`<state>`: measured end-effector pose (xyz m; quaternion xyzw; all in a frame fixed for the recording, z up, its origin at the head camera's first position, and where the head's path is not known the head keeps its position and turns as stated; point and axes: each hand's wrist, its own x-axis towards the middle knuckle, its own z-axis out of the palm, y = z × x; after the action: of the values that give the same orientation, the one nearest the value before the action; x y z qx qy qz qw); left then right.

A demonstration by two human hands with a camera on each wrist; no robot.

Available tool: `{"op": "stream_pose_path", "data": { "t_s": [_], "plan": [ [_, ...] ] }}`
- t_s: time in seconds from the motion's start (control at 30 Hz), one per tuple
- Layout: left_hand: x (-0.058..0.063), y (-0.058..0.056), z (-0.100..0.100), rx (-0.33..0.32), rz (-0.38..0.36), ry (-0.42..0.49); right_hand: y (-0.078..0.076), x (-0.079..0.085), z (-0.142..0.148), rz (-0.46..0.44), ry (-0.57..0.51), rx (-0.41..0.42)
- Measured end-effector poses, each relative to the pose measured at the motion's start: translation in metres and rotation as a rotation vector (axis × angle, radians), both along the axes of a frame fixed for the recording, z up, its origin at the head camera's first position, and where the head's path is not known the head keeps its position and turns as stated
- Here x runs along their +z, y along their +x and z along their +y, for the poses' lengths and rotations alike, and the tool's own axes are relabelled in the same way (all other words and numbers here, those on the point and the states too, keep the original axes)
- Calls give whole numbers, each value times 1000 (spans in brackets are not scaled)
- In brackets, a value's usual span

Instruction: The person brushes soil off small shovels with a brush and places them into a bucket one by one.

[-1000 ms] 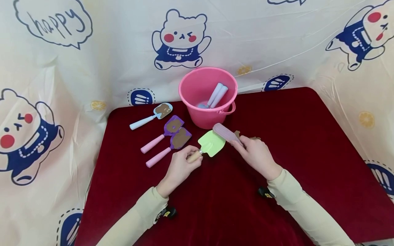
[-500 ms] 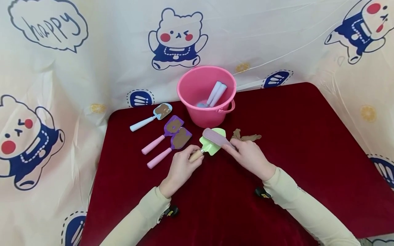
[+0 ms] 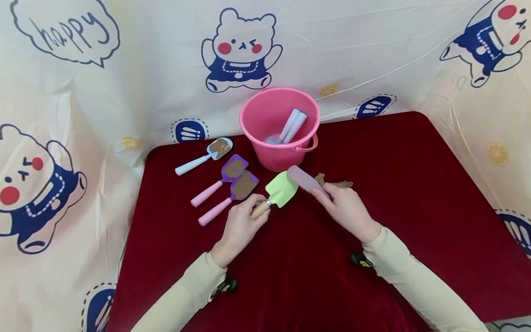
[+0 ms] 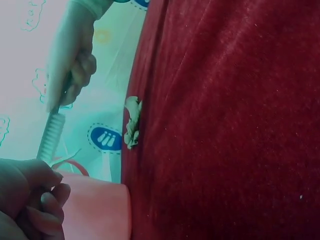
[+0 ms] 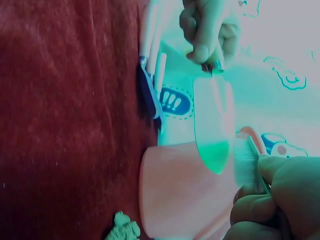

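Observation:
My left hand [image 3: 242, 221] grips the wooden handle of a small green shovel [image 3: 282, 189], its blade raised in front of the bucket and pointing away to the right. In my right hand [image 3: 348, 210] is a mauve brush [image 3: 307, 179], held by its handle. The brush head lies at the right edge of the blade; whether they touch is hard to tell. Pale bristles on the brush [image 4: 52, 132] show in the left wrist view. The right wrist view shows the shovel [image 5: 215, 115] with its blade free of brown patches.
Behind the hands stands a pink bucket [image 3: 275, 157] holding two light-handled tools [image 3: 293, 124]. On the left lie a light-blue shovel [image 3: 192, 164] and two purple shovels [image 3: 215, 211], all with brown patches on their blades. A crumpled brown piece [image 3: 342, 184] lies beyond the right hand.
The brush went left across the green blade, then back right to its edge. The shovel shifted slightly left and its blade turned a little. Both hands kept their grips.

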<state>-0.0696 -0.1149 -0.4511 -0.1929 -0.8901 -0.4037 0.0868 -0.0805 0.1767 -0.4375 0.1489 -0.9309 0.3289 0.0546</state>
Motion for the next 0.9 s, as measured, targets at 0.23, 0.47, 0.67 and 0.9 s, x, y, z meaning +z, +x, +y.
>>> {"op": "stream_pose_path", "data": {
  "t_s": [0.23,0.47,0.67,0.9],
  "plan": [
    [1,0,0,-13,-63,54,2,1,5,-5,53,-51],
    [-1,0,-4,-23,-99,164,5,1,14,-68,47,-80],
    [-2,0,-6,-19,3,114,9,2,17,-46,34,-97],
    [8,-4,-6,-24,161,45,11,1,17,-53,13,-96]
  ]
}}
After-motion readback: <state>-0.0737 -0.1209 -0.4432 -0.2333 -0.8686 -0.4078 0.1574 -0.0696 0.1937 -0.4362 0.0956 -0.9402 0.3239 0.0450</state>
